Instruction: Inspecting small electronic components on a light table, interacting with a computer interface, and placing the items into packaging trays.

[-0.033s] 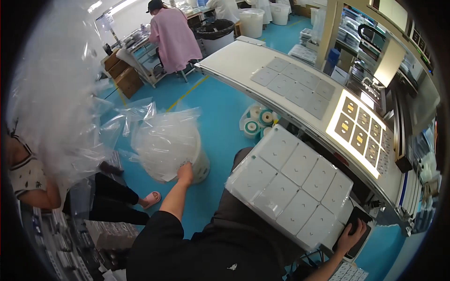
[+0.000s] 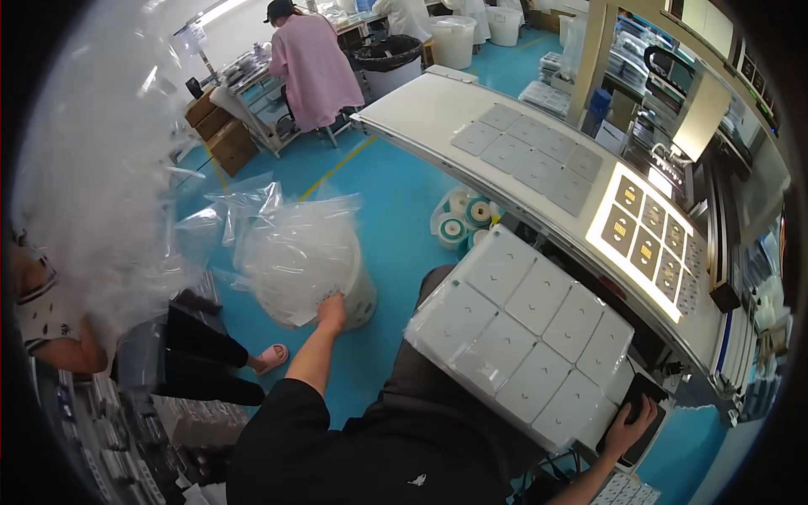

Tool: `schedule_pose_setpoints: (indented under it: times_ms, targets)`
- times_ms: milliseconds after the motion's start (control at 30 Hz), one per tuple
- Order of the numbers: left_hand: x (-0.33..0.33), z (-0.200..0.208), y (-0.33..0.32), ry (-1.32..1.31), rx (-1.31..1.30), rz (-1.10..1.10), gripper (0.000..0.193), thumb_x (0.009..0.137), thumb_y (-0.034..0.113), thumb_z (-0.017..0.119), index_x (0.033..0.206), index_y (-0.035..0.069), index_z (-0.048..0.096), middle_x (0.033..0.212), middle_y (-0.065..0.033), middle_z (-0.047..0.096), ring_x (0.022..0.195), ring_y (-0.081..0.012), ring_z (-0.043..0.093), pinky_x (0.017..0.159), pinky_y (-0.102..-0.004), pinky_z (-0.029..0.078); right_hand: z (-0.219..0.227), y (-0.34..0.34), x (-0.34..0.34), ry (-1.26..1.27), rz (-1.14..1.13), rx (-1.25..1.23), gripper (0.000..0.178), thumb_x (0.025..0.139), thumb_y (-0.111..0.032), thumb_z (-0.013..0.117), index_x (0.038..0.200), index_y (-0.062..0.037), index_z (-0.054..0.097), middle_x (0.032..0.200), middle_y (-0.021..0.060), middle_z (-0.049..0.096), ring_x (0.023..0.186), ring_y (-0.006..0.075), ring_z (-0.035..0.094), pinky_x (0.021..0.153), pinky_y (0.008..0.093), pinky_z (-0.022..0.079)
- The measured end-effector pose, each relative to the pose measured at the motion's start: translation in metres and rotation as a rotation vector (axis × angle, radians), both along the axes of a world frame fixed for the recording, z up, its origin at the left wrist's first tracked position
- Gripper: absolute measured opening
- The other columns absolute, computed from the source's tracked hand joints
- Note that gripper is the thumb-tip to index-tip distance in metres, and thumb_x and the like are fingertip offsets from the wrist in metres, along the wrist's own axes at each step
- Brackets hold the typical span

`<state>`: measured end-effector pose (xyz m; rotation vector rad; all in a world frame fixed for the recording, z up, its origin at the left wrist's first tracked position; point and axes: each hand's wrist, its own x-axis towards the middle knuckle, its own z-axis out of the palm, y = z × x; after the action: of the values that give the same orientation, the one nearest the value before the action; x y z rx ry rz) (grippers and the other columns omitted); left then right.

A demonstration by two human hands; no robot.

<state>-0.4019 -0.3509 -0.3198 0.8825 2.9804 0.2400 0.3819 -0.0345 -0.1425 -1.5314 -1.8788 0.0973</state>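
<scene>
Loose film point(image 2: 109, 185) in front of the co-worker point(image 2: 52, 320) at far left has shifted a little, and so has the co-worker's upper body; both of the wearer's hands look unmoved. Left hand point(image 2: 332, 311) is at the near rim of the white bin point(image 2: 363, 301), fingers at the clear plastic point(image 2: 299, 244) heaped over its top; I can't tell if they're closed on it. Right hand point(image 2: 623, 432) lies over a black mouse point(image 2: 636, 408), fingers bent; can't tell how firm the hold is. Mouse sits on a dark pad point(image 2: 646, 441) just beside the big card sheet point(image 2: 522, 337), eight grey cards under shiny film, next to the wearer's thigh. Behind it, a long white table point(image 2: 412, 105) carries another grey sheet point(image 2: 526, 151) near a lit panel point(image 2: 614, 217). Green-and-white rolls point(image 2: 452, 231) are on the blue floor point(image 2: 391, 206).
</scene>
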Motion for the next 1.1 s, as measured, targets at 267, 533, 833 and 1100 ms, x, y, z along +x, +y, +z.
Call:
schedule_pose_setpoints:
  times_ms: [267, 533, 833, 1100]
  targets:
    - [-0.012, -0.003, -0.020, 0.017, -0.151, -0.020, 0.037, 0.113, 0.021, 0.045, 0.128, 0.001, 0.072, 0.126, -0.0281, 0.076, 0.121, -0.0476, 0.073, 0.102, -0.0592, 0.055, 0.026, -0.018, -0.024, 0.020, -0.036, 0.050, 0.045, 0.089, -0.004, 0.073, 0.134, -0.0009, 0.068, 0.143, 0.0247, 0.059, 0.137, 0.0472, 0.058, 0.118, 0.0504, 0.045]
    - [-0.008, 0.008, 0.001, -0.120, -0.268, -0.099, 0.023, 0.098, 0.010, 0.067, 0.119, 0.003, 0.071, 0.123, -0.0294, 0.075, 0.117, -0.0509, 0.071, 0.098, -0.0592, 0.058, 0.032, -0.019, -0.025, 0.052, -0.003, -0.022, 0.037, 0.087, -0.005, 0.076, 0.124, -0.0016, 0.073, 0.139, 0.0256, 0.060, 0.126, 0.0488, 0.065, 0.106, 0.0522, 0.055]
    - [-0.026, -0.016, 0.027, -0.205, -0.453, -0.062, 0.042, 0.088, 0.013, 0.085, 0.128, 0.003, 0.075, 0.132, -0.0245, 0.075, 0.129, -0.0434, 0.072, 0.107, -0.0489, 0.060, 0.027, -0.019, -0.022, 0.119, -0.057, 0.053, 0.034, 0.086, -0.007, 0.077, 0.120, -0.0024, 0.074, 0.137, 0.0276, 0.061, 0.122, 0.0495, 0.067, 0.101, 0.0517, 0.058]
    - [-0.014, 0.009, 0.033, -0.180, -0.433, -0.095, 0.038, 0.092, 0.020, 0.081, 0.124, 0.001, 0.078, 0.131, -0.0251, 0.077, 0.123, -0.0438, 0.074, 0.105, -0.0505, 0.060, 0.027, -0.020, -0.023, 0.127, -0.071, 0.032, 0.035, 0.083, -0.007, 0.078, 0.118, -0.0029, 0.075, 0.133, 0.0276, 0.062, 0.120, 0.0488, 0.067, 0.099, 0.0516, 0.059]
